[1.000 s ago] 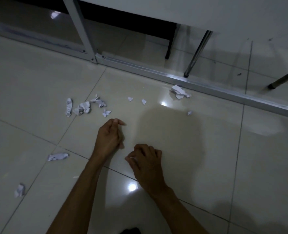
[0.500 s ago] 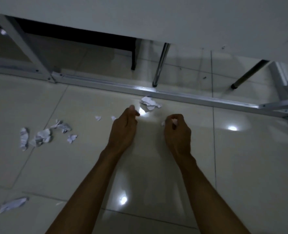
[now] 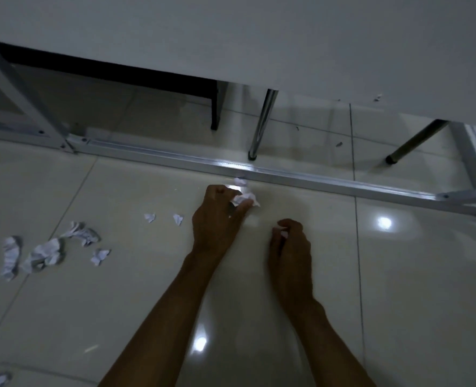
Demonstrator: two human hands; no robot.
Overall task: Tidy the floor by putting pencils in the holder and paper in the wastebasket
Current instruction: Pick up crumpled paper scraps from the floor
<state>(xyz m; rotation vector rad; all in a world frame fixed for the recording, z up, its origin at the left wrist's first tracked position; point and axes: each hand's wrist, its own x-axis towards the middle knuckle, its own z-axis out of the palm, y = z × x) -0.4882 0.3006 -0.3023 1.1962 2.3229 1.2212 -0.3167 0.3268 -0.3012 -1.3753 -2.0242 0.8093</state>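
Collecting paper: your left hand (image 3: pixel 214 219) pinches a crumpled scrap (image 3: pixel 244 199), right hand (image 3: pixel 288 244) grips a small bit (image 3: pixel 283 233); next, reach the loose scraps (image 3: pixel 47 251) leftward.

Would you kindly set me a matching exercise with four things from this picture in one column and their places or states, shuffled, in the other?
Column one:
1. left hand
2. right hand
3. heap of crumpled papers
4. chrome leg

Column two:
A. stands beyond the metal rail
B. holds a small scrap in curled fingers
C. lies on the floor, far to the left
D. pinches a paper wad close to the rail

Pairs: 1-D, 2-B, 3-C, 4-A.
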